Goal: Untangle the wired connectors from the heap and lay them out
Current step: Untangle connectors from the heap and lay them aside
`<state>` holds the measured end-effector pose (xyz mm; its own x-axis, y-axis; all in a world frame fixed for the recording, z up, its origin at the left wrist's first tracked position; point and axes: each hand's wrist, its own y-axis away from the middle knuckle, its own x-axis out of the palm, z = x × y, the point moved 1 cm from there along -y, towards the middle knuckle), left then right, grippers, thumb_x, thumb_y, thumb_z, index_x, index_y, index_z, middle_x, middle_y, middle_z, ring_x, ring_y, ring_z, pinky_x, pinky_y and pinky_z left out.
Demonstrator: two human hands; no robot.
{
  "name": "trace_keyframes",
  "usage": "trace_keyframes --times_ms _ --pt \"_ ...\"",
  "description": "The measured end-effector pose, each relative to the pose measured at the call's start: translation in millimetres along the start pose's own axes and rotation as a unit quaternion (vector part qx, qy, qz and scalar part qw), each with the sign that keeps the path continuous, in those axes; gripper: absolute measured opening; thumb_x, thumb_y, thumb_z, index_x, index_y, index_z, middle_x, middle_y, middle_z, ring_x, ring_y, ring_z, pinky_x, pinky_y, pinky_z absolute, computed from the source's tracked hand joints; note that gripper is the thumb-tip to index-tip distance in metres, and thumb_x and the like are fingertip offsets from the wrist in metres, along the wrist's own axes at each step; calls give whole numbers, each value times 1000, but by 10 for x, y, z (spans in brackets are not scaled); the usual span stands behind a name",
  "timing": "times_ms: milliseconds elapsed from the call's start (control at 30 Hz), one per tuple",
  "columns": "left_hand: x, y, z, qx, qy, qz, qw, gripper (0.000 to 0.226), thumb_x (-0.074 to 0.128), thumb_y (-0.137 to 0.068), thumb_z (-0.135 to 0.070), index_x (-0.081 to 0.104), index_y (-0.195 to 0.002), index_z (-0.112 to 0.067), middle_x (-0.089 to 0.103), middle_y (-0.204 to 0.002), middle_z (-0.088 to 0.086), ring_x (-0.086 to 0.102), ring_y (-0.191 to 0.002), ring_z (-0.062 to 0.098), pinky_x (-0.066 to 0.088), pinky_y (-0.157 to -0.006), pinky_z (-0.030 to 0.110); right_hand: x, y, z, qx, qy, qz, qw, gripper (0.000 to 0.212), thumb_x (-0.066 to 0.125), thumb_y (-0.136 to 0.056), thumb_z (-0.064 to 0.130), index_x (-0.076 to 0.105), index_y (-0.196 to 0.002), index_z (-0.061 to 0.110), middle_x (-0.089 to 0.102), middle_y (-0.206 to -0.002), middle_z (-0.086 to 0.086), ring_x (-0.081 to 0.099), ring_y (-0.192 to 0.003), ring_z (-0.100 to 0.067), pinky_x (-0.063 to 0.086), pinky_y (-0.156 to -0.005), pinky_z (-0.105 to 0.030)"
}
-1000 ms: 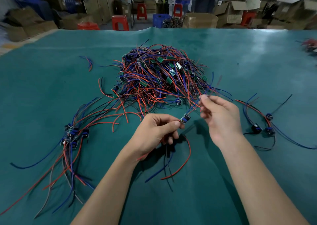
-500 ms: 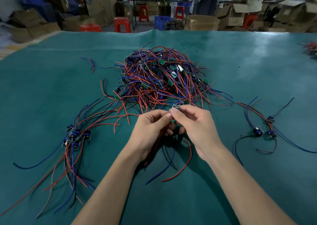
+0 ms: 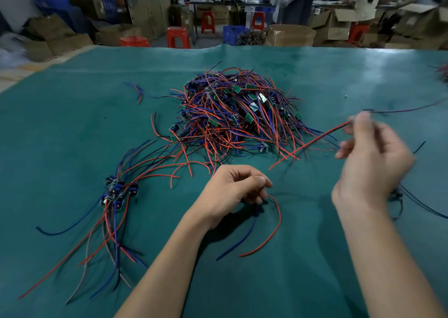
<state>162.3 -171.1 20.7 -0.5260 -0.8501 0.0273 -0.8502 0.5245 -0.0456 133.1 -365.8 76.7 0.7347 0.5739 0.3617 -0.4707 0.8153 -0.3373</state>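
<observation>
Green matting [image 3: 72, 128] covered the whole bench, w/ a blurred workshop beyond its far edge: cardboard boxes, red stools [image 3: 178, 36], a blue crate, people at other tables. Half a sec earlier both hands had met just in front of the heap, pinching one small connector between them; now they'd split apart. Right hand [image 3: 371, 162] had swung up and out toward the bench's right side, fingertips pinching wire ends, a red wire [image 3: 312, 142] trailing back down toward the heap's near right edge and a dark one running off to the right; motion blur hid the exact grip. Left hand [image 3: 232, 191] stayed low near the bench's middle, fingers curled; red and blue leads [image 3: 276, 220] curved out from under it toward the near edge, but whether it actually gripped them or a connector, can't tell. Judging by that, one unit was being drawn free, not yet laid out. Heap [image 3: 237, 119] sat mid-bench, still large. A laid-out bundle [image 3: 118, 191] lay toward the left edge, a few more pieces behind the right wrist. No brands, labels or legible writing anywhere; green boards in the heap too small to read.
</observation>
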Motion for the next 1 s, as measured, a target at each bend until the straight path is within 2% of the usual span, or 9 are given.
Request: trace_keyframes --times_ms 67,233,300,367,467,533,600,733,1000 --pt "-17 -16 9 2 2 -19 1000 20 56 -97 -5 73 -87 -8 71 -74 6 62 -59 10 45 -57 14 108 58 196 -24 -16 23 999 18 66 -92 29 68 -77 20 65 -63 8 49 -49 -8 38 -46 -24" --pt "12 -13 18 9 24 -34 999 26 60 -91 -5 76 -79 -22 71 -73 -4 61 -64 6 48 -64 18 796 694 498 39 26 257 965 25 69 -86 37 75 -75 14 70 -61 4 57 -53 -8 45 -55 -26" --pt "-4 -7 24 10 16 -44 999 24 60 -87 0 77 -91 -16 72 -86 -2 62 -80 10 50 -77 25 1078 985 522 30 77 343 936 34 70 -88 42 76 -73 12 71 -62 1 62 -55 -13 52 -62 -35" --pt "-40 12 25 -7 4 -32 999 24 54 -92 12 70 -106 1 71 -93 4 64 -81 10 51 -78 24 1308 1172 504 -14 162 444 881 47 67 -91 51 73 -70 9 69 -62 -1 64 -62 -19 54 -67 -39" --pt "-91 47 73 -52 -41 -84 994 25 50 -96 11 61 -100 -11 66 -81 -9 61 -65 -6 47 -62 9 1491 1181 356 -56 308 566 763 54 61 -90 62 69 -67 13 67 -64 -1 64 -70 -20 53 -71 -34" --pt "-67 43 17 -39 -47 -83 995 30 49 -97 9 61 -88 -17 66 -68 -14 62 -59 -4 48 -62 10 1531 974 203 -97 382 556 732 36 65 -87 54 72 -71 23 73 -77 -1 69 -83 -26 56 -79 -34" --pt "-4 3 -10 -16 -5 -46 999 28 51 -96 7 66 -82 -10 69 -72 2 62 -62 9 50 -65 23 1527 660 40 -111 427 494 749 15 65 -86 37 76 -82 26 76 -90 -3 71 -91 -30 57 -86 -36" --pt "-5 -20 -18 -26 40 -39 998 19 52 -98 2 69 -93 -1 70 -79 13 63 -62 14 49 -63 20 1399 18 -329 -86 551 367 744 27 57 -89 14 73 -109 23 72 -115 -10 65 -99 -36 55 -85 -38" --pt "-11 -6 -14 -22 44 -38 998 19 52 -98 1 70 -94 -2 70 -80 11 63 -64 14 49 -62 18 1283 -258 -672 -66 604 339 718 22 71 -92 35 71 -104 17 70 -112 -12 66 -102 -37 50 -76 -39"
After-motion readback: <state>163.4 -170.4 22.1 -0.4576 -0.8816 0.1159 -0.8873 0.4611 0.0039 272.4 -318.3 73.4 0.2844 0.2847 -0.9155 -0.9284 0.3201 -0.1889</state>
